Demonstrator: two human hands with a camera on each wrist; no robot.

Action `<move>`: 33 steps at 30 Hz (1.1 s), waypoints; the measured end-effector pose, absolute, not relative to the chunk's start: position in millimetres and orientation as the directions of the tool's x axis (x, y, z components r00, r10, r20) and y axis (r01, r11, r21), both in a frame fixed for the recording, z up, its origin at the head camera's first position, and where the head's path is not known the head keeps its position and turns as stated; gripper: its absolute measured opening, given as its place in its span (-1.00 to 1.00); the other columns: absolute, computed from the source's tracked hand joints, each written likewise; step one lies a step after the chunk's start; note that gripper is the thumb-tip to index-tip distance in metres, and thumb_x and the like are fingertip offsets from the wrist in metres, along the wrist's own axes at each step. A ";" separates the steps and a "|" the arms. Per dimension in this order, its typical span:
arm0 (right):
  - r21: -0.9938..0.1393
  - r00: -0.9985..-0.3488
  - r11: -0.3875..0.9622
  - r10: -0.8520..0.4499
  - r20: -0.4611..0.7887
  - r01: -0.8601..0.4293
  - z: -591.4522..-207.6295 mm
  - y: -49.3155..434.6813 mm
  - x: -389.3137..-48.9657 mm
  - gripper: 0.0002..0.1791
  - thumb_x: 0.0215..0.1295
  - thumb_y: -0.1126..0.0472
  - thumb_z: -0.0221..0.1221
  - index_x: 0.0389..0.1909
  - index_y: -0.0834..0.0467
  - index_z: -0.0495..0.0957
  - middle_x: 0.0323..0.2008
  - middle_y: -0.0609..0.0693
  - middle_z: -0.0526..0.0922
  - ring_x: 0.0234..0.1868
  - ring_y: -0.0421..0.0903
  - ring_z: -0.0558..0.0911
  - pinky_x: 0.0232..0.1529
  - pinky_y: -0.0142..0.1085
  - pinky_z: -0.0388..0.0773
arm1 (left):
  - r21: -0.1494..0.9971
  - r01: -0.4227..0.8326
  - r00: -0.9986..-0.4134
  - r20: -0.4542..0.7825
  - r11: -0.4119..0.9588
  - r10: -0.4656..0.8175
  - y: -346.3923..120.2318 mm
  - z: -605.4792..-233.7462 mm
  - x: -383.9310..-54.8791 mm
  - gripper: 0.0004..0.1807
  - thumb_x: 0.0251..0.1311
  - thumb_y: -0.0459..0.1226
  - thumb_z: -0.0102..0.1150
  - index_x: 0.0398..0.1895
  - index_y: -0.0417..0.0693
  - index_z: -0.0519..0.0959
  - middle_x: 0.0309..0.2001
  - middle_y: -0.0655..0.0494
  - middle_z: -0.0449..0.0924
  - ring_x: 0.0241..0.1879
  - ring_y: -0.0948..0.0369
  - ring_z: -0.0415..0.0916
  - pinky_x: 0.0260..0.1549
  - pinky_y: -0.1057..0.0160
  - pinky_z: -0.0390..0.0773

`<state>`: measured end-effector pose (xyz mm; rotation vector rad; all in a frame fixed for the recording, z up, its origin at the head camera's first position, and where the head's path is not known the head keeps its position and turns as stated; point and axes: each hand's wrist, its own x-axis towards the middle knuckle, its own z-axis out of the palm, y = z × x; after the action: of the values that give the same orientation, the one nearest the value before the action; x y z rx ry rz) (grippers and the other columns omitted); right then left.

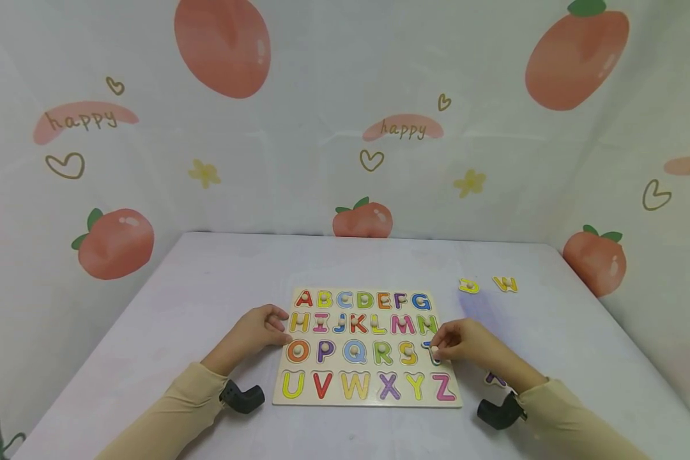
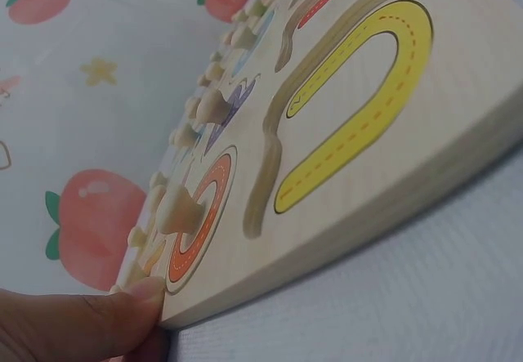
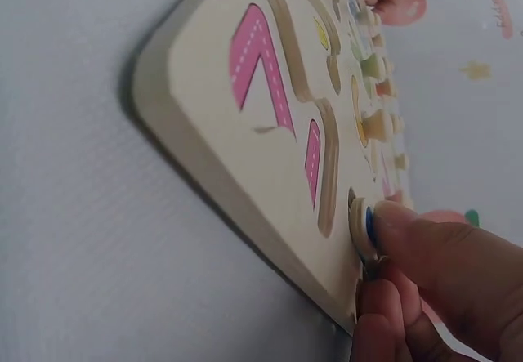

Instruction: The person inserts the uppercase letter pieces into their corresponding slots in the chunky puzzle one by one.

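A wooden alphabet puzzle board (image 1: 333,397) lies flat on the table. My left hand (image 1: 262,326) rests at its left edge, the thumb (image 2: 122,317) touching the rim near the orange O (image 1: 298,350). With thumb and fingertips, my right hand (image 1: 466,342) pinches the blue letter T piece (image 1: 427,345) by its knob. That piece stands tilted at its recess in the right wrist view (image 3: 362,225), my fingers covering part of it. Knobbed letters fill the upper rows; the bottom row, from the yellow U recess (image 2: 368,125) to the pink Z recess (image 3: 249,47), shows bare printed outlines.
Right of the board's far corner lie two loose yellow pieces, a sideways U-shaped one (image 1: 468,285) and a W (image 1: 505,284). A purple piece (image 1: 494,379) shows partly behind my right wrist. White printed cloth (image 1: 287,160) hangs behind the table (image 1: 218,275).
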<state>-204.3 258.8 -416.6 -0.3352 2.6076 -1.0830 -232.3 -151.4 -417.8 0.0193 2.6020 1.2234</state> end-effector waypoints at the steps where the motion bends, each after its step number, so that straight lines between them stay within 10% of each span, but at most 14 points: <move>1: -0.715 -0.930 0.692 -0.320 -0.183 -0.098 -416.8 258.6 -204.2 -0.79 0.01 0.16 0.44 -0.40 0.16 0.65 -0.54 -0.12 0.58 -0.47 -0.19 0.49 -0.42 -0.42 0.39 | 0.759 -0.104 -0.965 -0.235 0.643 0.121 -151.3 -418.2 -232.6 -0.48 -0.09 -0.32 0.47 -0.02 -0.28 0.51 -0.34 0.03 0.55 -0.39 0.22 0.49 -0.37 0.29 0.45; 33: -0.669 -0.923 0.743 -0.261 -0.283 -0.005 -412.7 248.4 -205.3 -0.80 0.00 0.21 0.43 -0.45 0.14 0.59 -0.58 -0.09 0.52 -0.46 -0.17 0.47 -0.44 -0.37 0.35 | 0.760 -0.080 -0.969 -0.212 0.645 0.129 -152.6 -422.3 -234.4 -0.47 -0.10 -0.32 0.49 -0.03 -0.28 0.51 -0.36 0.04 0.56 -0.41 0.24 0.49 -0.39 0.30 0.45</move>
<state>-205.3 248.4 -412.7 -0.2056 2.5838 -0.9906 -234.4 -152.6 -422.3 0.0394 2.6187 1.2270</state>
